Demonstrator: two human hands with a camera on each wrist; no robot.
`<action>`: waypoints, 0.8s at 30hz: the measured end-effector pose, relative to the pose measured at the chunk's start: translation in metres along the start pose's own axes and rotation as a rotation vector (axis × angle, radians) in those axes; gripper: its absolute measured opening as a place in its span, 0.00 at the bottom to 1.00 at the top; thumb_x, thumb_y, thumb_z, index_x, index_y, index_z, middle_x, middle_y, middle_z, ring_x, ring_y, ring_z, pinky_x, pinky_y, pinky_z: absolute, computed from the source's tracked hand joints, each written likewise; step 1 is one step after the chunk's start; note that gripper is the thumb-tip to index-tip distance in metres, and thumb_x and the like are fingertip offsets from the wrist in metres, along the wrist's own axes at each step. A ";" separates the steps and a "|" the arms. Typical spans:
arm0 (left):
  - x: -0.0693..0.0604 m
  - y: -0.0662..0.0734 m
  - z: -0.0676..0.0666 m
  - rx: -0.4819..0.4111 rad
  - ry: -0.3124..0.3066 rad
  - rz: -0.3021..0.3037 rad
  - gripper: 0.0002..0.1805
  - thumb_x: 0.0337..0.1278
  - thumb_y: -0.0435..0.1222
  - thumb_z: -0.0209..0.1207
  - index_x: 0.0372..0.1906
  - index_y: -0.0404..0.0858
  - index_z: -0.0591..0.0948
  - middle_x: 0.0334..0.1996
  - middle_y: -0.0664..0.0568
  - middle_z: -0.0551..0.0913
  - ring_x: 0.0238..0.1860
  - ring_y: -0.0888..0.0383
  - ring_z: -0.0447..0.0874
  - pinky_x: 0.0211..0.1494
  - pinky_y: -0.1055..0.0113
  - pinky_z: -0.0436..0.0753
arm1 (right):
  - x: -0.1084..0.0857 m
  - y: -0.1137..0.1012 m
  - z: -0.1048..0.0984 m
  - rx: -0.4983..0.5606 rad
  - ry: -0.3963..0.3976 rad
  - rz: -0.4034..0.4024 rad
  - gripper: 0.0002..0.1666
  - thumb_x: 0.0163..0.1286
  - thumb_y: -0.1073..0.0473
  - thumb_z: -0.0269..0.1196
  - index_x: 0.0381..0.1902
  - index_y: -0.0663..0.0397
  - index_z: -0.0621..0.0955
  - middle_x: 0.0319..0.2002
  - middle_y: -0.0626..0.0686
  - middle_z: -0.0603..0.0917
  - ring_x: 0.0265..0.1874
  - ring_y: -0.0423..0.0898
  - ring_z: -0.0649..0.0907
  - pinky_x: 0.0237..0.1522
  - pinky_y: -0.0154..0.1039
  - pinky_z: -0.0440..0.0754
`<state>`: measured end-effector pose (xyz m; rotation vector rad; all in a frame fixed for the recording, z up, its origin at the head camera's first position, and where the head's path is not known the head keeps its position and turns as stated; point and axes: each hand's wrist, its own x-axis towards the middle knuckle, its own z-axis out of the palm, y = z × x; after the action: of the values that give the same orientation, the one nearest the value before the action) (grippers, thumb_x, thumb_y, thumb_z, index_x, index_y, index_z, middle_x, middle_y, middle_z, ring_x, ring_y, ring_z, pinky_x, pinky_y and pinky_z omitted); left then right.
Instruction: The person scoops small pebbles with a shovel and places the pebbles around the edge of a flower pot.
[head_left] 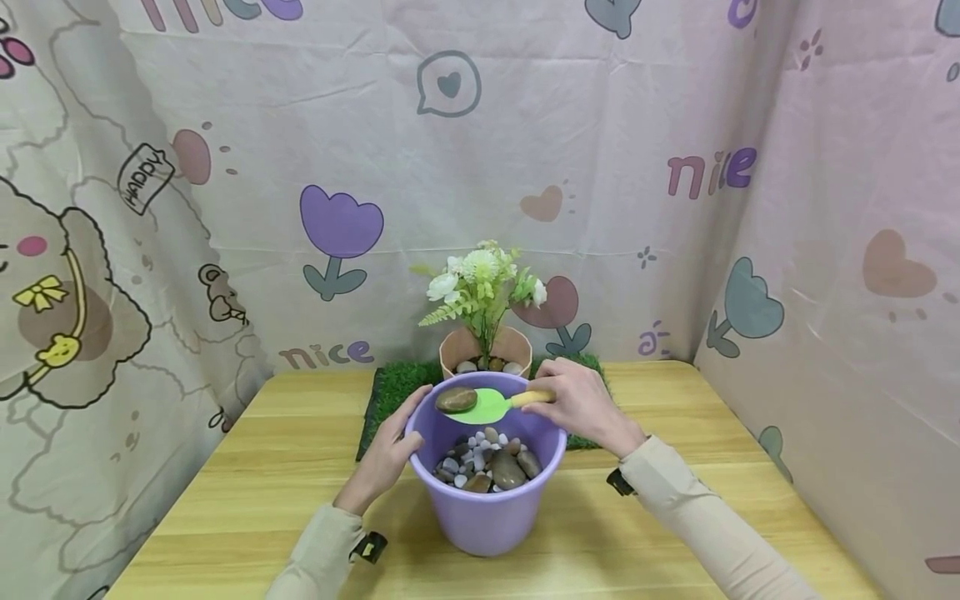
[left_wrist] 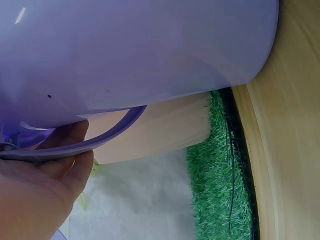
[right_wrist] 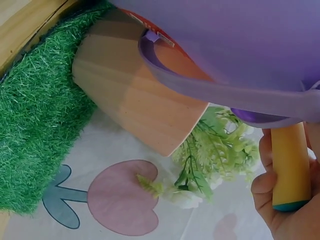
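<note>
A purple bucket stands on the table, with pebbles and larger brown stones in its lower part. My left hand holds the bucket's left rim, its thumb over the edge; in the left wrist view its fingers pass around the purple handle. Over the bucket's opening, my right hand grips a toy trowel by its yellow handle. One brown stone lies on the trowel's green blade.
Behind the bucket, a peach flowerpot with white and green flowers and stones inside stands on a green turf mat. Printed cloth hangs around the wooden table.
</note>
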<state>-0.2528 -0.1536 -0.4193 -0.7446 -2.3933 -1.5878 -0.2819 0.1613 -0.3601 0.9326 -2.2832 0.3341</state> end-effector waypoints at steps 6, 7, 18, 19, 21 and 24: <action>0.001 -0.003 0.000 -0.003 0.005 0.010 0.40 0.53 0.29 0.47 0.76 0.44 0.59 0.72 0.42 0.65 0.65 0.43 0.73 0.59 0.57 0.79 | -0.002 0.002 0.001 -0.022 0.047 -0.017 0.13 0.49 0.46 0.76 0.33 0.40 0.90 0.29 0.38 0.82 0.26 0.34 0.75 0.26 0.29 0.71; 0.001 -0.003 0.000 -0.004 0.004 0.014 0.40 0.53 0.29 0.47 0.76 0.44 0.59 0.72 0.42 0.65 0.65 0.43 0.73 0.59 0.57 0.79 | -0.002 0.003 0.001 -0.027 0.052 -0.017 0.13 0.49 0.46 0.76 0.33 0.40 0.90 0.29 0.38 0.82 0.25 0.34 0.76 0.25 0.29 0.71; 0.001 0.002 0.000 -0.008 0.002 0.004 0.41 0.52 0.29 0.47 0.76 0.45 0.58 0.72 0.44 0.65 0.66 0.44 0.72 0.60 0.57 0.77 | -0.001 0.007 -0.002 -0.044 0.051 -0.010 0.13 0.49 0.47 0.76 0.33 0.42 0.90 0.30 0.41 0.87 0.29 0.38 0.81 0.28 0.32 0.76; 0.001 0.002 0.000 -0.006 0.002 0.004 0.41 0.51 0.29 0.47 0.76 0.45 0.58 0.72 0.44 0.65 0.66 0.44 0.72 0.60 0.57 0.77 | 0.000 0.008 -0.003 -0.048 0.054 -0.010 0.13 0.49 0.47 0.76 0.32 0.42 0.89 0.30 0.41 0.87 0.28 0.38 0.81 0.27 0.32 0.76; 0.001 0.000 0.000 -0.001 0.003 0.012 0.41 0.51 0.29 0.47 0.76 0.45 0.58 0.73 0.43 0.64 0.66 0.43 0.72 0.61 0.53 0.77 | 0.002 0.010 -0.004 -0.056 0.063 -0.008 0.13 0.48 0.47 0.77 0.31 0.42 0.89 0.29 0.42 0.87 0.27 0.38 0.81 0.26 0.32 0.76; 0.001 -0.002 0.001 0.004 0.003 0.025 0.41 0.51 0.29 0.47 0.76 0.43 0.58 0.73 0.41 0.64 0.66 0.41 0.71 0.61 0.49 0.76 | 0.005 0.012 -0.006 -0.060 0.066 0.003 0.12 0.49 0.47 0.77 0.31 0.43 0.89 0.28 0.42 0.86 0.26 0.38 0.79 0.25 0.33 0.75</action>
<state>-0.2544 -0.1533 -0.4204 -0.7684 -2.3746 -1.5732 -0.2902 0.1704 -0.3524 0.8747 -2.2224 0.2920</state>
